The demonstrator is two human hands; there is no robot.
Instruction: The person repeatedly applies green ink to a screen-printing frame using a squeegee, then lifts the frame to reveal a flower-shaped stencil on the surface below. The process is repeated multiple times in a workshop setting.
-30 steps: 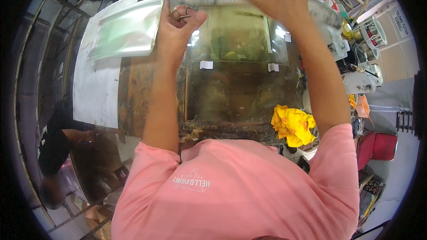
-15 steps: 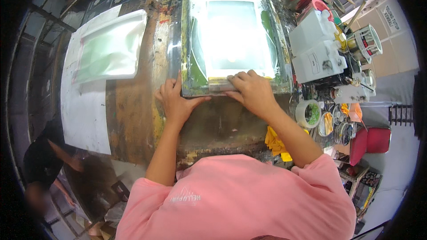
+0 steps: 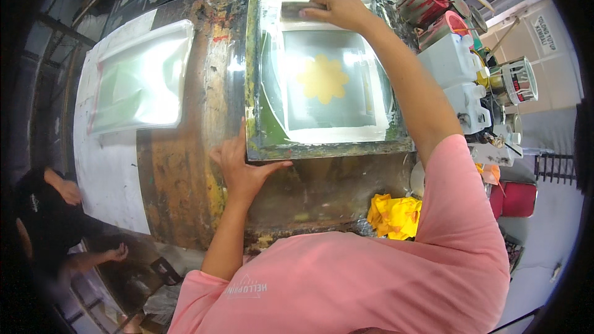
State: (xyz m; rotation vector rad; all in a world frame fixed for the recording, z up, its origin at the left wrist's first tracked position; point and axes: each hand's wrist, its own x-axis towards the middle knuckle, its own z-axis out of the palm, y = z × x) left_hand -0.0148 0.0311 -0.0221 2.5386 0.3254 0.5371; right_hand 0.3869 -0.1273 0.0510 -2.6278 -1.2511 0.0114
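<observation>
1. Since half a second ago my right hand has gone from the near edge to the far end of the printing screen, arm stretched out.
2. It clamps a squeegee there.
3. My left hand — fingers spread, gripping nothing — presses the frame's near-left corner on the stained table.

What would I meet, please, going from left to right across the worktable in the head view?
Clear plastic sheet on white paper → left hand at the frame's near left corner → printing frame with a yellow flower shape on its mesh → white jugs → shiny metal can.
</observation>
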